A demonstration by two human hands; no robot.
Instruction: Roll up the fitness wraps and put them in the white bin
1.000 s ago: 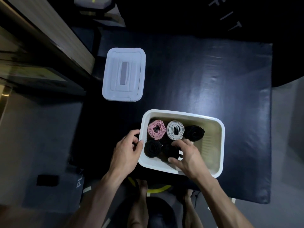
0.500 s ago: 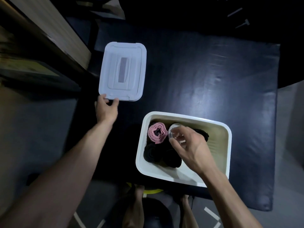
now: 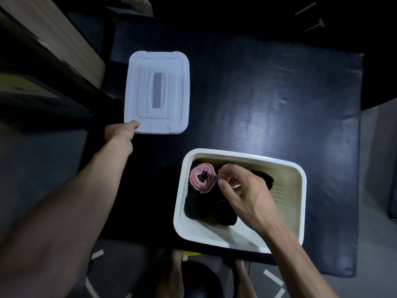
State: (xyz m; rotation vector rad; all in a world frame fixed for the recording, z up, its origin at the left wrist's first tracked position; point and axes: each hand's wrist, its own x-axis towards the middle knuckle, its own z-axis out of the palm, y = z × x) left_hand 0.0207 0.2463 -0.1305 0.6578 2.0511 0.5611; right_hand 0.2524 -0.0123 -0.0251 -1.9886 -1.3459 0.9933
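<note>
Wraps (image 3: 203, 178) sat rolled inside the white bin (image 3: 298, 203) on the dark bench (image 3: 268, 100). The right hand (image 3: 245, 190) hovered over them, fingers loosely curled, seemingly holding nothing; the left hand (image 3: 120, 132) gripped the lid (image 3: 156, 92) corner. Closing the bin probably came next.

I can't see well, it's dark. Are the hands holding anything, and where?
The left hand grips the lid by its near left corner. The right hand is over the rolls in the white bin; whether it holds one cannot be told.

One white bin (image 3: 298, 203), one lid (image 3: 156, 92), one pink roll (image 3: 203, 177), three black rolls (image 3: 196, 206), two hands (image 3: 247, 188).
</note>
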